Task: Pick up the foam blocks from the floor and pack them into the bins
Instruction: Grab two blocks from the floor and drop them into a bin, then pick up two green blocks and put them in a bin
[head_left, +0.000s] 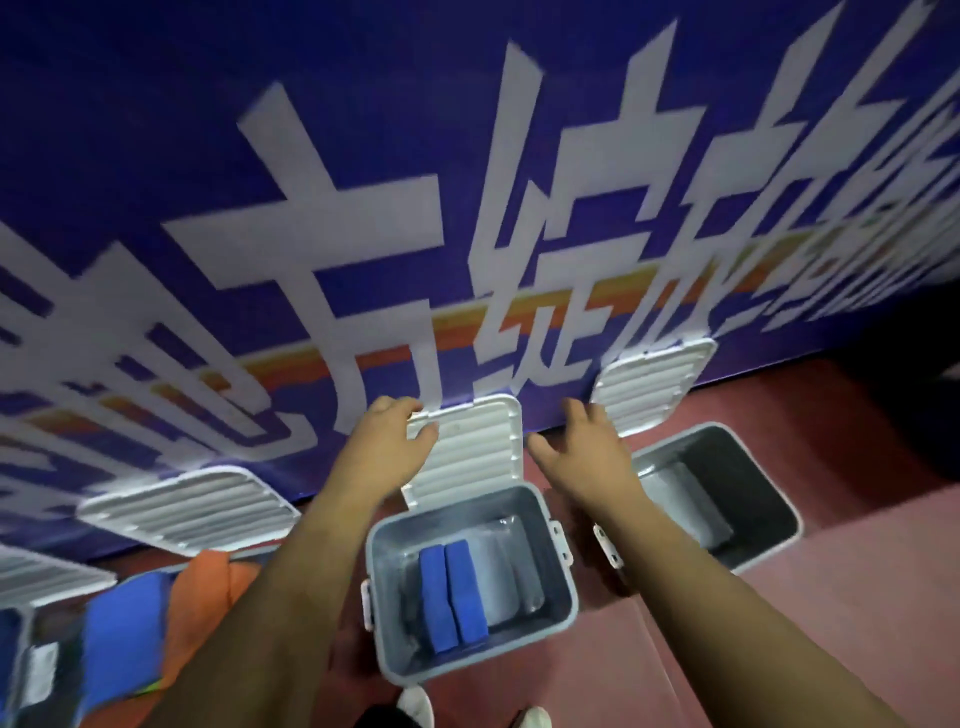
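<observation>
A grey bin (563, 577) stands open on the floor below me, with two blue foam blocks (451, 597) side by side on its bottom. Its white ribbed lid (478, 452) leans back against the wall. My left hand (387, 441) grips the lid's top left corner, fingers curled over the edge. My right hand (582, 447) hovers just right of the lid with its fingers spread, holding nothing. To the left, another bin (21, 675) is piled with blue foam (122, 644) and orange foam (208, 597).
An empty grey bin (779, 499) stands open at the right, its white lid (654, 387) against the wall. A third white lid (187, 512) is up at the left. A blue banner with big white characters (363, 234) covers the wall. The floor (779, 623) is dark red.
</observation>
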